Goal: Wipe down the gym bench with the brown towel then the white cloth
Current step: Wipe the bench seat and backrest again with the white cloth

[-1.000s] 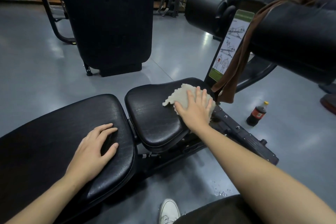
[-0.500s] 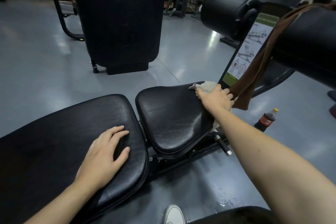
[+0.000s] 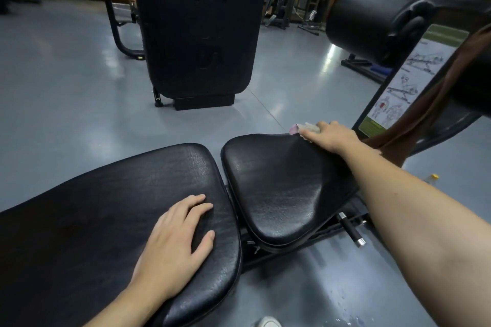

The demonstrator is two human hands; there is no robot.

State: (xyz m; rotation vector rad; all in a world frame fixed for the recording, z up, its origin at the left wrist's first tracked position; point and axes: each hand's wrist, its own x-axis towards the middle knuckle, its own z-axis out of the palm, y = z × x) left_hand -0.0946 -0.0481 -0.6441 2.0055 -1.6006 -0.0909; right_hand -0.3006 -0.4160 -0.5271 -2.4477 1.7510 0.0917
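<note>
The right hand point(image 3: 331, 136) lies with its fingers bent over the white cloth point(image 3: 308, 127), pressing it onto the far edge of the seat pad point(image 3: 281, 183); only a bunched strip of cloth shows past the fingertips, its length running along that edge. The left hand point(image 3: 175, 244) rests flat and relaxed, fingers spread, on the long back pad point(image 3: 106, 207), holding nothing. Just beyond the right wrist the brown towel point(image 3: 425, 111) hangs from a padded roller point(image 3: 372, 26), beside an instruction placard point(image 3: 406, 82). A bottle cap point(image 3: 434, 176) peeks past the forearm.
</note>
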